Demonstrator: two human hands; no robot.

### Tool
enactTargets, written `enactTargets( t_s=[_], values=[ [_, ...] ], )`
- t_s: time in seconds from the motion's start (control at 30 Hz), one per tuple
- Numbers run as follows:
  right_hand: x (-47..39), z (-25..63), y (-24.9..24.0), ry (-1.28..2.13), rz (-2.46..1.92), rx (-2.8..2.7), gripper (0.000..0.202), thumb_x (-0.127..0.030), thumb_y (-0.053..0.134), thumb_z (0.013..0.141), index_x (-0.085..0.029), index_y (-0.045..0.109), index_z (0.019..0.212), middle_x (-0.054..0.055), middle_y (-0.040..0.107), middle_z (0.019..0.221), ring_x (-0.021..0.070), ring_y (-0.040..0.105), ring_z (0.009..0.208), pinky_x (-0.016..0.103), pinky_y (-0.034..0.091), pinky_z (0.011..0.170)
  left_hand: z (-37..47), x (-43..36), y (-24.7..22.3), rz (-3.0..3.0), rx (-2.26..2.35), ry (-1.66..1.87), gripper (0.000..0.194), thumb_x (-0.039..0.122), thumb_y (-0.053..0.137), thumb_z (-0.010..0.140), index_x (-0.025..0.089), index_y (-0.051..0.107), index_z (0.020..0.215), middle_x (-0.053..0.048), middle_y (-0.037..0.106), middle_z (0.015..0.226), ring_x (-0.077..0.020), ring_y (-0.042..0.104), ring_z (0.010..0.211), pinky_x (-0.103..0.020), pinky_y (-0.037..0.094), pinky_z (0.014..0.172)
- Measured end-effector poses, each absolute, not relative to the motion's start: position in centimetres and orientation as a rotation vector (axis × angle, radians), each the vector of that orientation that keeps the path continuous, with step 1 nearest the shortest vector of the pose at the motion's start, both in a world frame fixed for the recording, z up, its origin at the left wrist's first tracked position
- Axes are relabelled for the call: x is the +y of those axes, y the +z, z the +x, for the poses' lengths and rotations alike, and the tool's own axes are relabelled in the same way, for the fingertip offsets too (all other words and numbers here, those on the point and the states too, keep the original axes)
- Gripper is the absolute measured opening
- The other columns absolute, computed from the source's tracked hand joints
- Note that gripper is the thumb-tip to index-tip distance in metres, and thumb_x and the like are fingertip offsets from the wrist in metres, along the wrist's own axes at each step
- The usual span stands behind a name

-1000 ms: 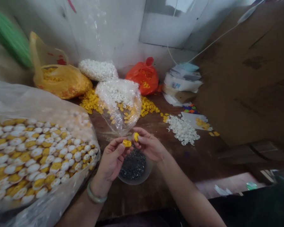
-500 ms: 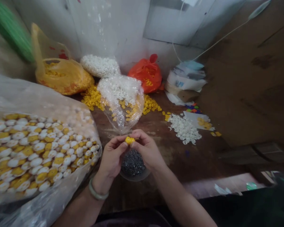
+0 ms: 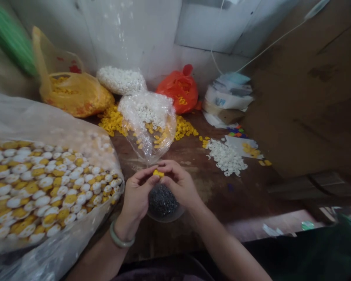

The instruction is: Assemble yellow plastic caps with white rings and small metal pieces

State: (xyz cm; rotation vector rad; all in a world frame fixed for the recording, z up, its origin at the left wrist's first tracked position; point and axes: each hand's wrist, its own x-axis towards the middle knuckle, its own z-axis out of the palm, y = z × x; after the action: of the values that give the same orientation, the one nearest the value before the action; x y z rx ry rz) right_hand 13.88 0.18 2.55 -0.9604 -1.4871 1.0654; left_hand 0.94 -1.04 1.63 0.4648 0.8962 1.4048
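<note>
Between the fingertips of both hands sits a small yellow plastic piece, partly covered by thumbs and fingers. My left hand, with a pale bangle on its wrist, pinches it from the left. From the right, my right hand pinches the same piece. Just below them stands a round bowl filled with tiny dark shiny parts. A clear plastic bag of white pieces lies just beyond the fingers, over loose yellow pieces.
A large clear bag of white-and-yellow pieces fills the left. Behind stand a yellow bag, a white-filled bag and a red bag. White rings lie heaped at right, near a paper-topped box.
The view has shifted slightly, so the surroundings sit a little further left. Both hands keep pinching the yellow piece, which now shows a bit less between the fingers.
</note>
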Motion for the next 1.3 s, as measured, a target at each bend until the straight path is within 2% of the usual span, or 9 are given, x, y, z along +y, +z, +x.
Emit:
enactTargets(
  t_s=[0.2, 0.47, 0.67, 0.73, 0.8, 0.87, 1.0, 1.13, 1.3],
  values=[
    [-0.6, 12.4, 1.9, 1.251, -0.921, -1.256, 0.024, -0.025, 0.069, 0.081, -0.026, 0.059, 0.103, 0.002, 0.066, 0.097, 0.0182, 0.061, 0.091, 0.032, 0.049, 0.082, 1.2, -1.5, 0.6, 0.589, 0.943, 1.533, 0.023, 0.023, 0.085, 0.059, 0.021, 0.078, 0.081, -0.004, 0.078, 0.085, -0.0158, 0.07, 0.08, -0.026, 0.055, 0.077],
    [0.0, 10.8, 1.0, 1.239, -0.808, -1.141, 0.018, -0.021, 0.069, 0.081, -0.026, 0.056, 0.092, 0.0, 0.064, 0.096, 0.0157, 0.061, 0.091, 0.029, 0.048, 0.086, 0.4, -1.2, -0.1, 0.778, 1.006, 1.584, 0.015, 0.02, 0.077, 0.072, 0.021, 0.077, 0.086, -0.002, 0.077, 0.09, -0.0146, 0.069, 0.085, -0.024, 0.053, 0.081],
    [0.4, 13.7, 1.2, 1.259, -0.879, -1.295, 0.05, -0.035, 0.072, 0.081, -0.03, 0.048, 0.124, 0.005, 0.06, 0.119, 0.0198, 0.058, 0.107, 0.034, 0.049, 0.09, 1.0, -1.3, 0.5, 0.689, 0.905, 1.502, 0.019, 0.024, 0.078, 0.07, 0.02, 0.076, 0.089, -0.004, 0.077, 0.095, -0.0165, 0.068, 0.09, -0.026, 0.052, 0.085],
    [1.4, 17.5, 1.3, 1.057, -1.056, -1.475, 0.042, -0.037, 0.062, 0.089, -0.028, 0.05, 0.128, 0.007, 0.059, 0.122, 0.0217, 0.057, 0.11, 0.036, 0.049, 0.091, 1.2, -1.3, 0.9, 0.654, 0.889, 1.472, 0.022, 0.026, 0.08, 0.068, 0.02, 0.076, 0.088, -0.005, 0.077, 0.095, -0.0156, 0.068, 0.087, -0.025, 0.052, 0.083],
    [3.0, 22.4, 1.2, 0.603, -1.492, -1.698, 0.024, -0.028, 0.053, 0.093, -0.023, 0.061, 0.115, 0.008, 0.063, 0.116, 0.0223, 0.058, 0.106, 0.037, 0.047, 0.093, 1.3, -1.4, 1.1, 0.639, 0.874, 1.447, 0.025, 0.026, 0.082, 0.064, 0.019, 0.076, 0.088, -0.005, 0.077, 0.094, -0.0152, 0.068, 0.084, -0.024, 0.052, 0.08],
    [4.8, 27.0, 0.8, 0.26, -1.849, -1.775, 0.022, -0.016, 0.051, 0.089, -0.02, 0.068, 0.103, 0.01, 0.064, 0.109, 0.0252, 0.058, 0.104, 0.038, 0.044, 0.095, 1.4, -1.4, 1.3, 0.64, 0.85, 1.418, 0.027, 0.024, 0.084, 0.061, 0.019, 0.076, 0.087, -0.006, 0.076, 0.092, -0.0154, 0.068, 0.083, -0.024, 0.052, 0.078],
    [7.1, 32.4, -0.6, 0.193, -2.026, -1.808, 0.028, -0.001, 0.049, 0.08, -0.014, 0.073, 0.09, 0.014, 0.064, 0.094, 0.0258, 0.06, 0.091, 0.035, 0.044, 0.088, 1.3, -1.4, 1.4, 0.64, 0.82, 1.394, 0.026, 0.026, 0.083, 0.063, 0.017, 0.076, 0.087, -0.007, 0.076, 0.089, -0.0162, 0.068, 0.081, -0.026, 0.053, 0.077],
    [7.3, 32.9, -2.0, 0.224, -2.074, -1.868, 0.026, -0.001, 0.052, 0.079, -0.014, 0.073, 0.088, 0.013, 0.063, 0.093, 0.0234, 0.06, 0.086, 0.032, 0.045, 0.084, 1.2, -1.3, 1.6, 0.593, 0.775, 1.365, 0.027, 0.03, 0.084, 0.063, 0.017, 0.077, 0.085, -0.007, 0.076, 0.086, -0.0167, 0.068, 0.076, -0.026, 0.055, 0.069],
    [6.9, 31.6, -2.7, 0.292, -2.036, -1.858, 0.022, -0.001, 0.055, 0.078, -0.013, 0.07, 0.088, 0.014, 0.062, 0.096, 0.0251, 0.06, 0.092, 0.036, 0.046, 0.088, 1.2, -1.2, 1.5, 0.631, 0.769, 1.377, 0.028, 0.023, 0.086, 0.058, 0.018, 0.077, 0.084, -0.005, 0.076, 0.084, -0.0138, 0.067, 0.074, -0.022, 0.053, 0.07]
  ],
)
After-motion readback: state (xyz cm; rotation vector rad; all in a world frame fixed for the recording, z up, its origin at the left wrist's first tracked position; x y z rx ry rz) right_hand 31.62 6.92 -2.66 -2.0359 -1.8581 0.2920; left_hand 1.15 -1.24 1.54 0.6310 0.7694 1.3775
